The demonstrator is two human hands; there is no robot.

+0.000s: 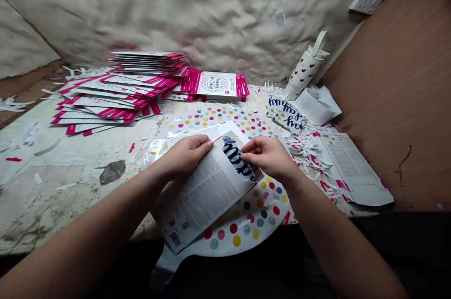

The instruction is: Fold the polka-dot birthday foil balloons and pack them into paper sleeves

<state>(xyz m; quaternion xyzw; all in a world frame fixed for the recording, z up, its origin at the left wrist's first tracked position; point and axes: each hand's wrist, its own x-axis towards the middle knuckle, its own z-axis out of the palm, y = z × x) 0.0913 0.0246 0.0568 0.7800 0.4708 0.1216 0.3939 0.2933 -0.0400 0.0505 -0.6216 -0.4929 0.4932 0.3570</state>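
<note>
My left hand (pixel 190 155) grips the upper left edge of a white printed cardboard packet (pixel 207 195), which is tilted with its barcode corner toward me. From the packet's upper right end shows part of a folded foil balloon (pixel 233 154) with dark blue lettering. The closed fingertips of my right hand (pixel 266 155) pinch this balloon at the packet's mouth. Beneath both hands a large flat foil balloon (pixel 246 224) with coloured dots lies spread out, its tail hanging over the table's front edge. Another white printed card (pixel 225 129) is partly hidden behind the held packet.
Pink-and-white packets (pixel 116 92) lie in a leaning stack at the back left, beside a smaller pile (pixel 220 85). At the right are folded lettered balloons (pixel 287 113), a tilted heart-patterned bottle (pixel 306 66), a white roll (pixel 319 104), paper shreds (pixel 313 158) and opened packets (pixel 355 167).
</note>
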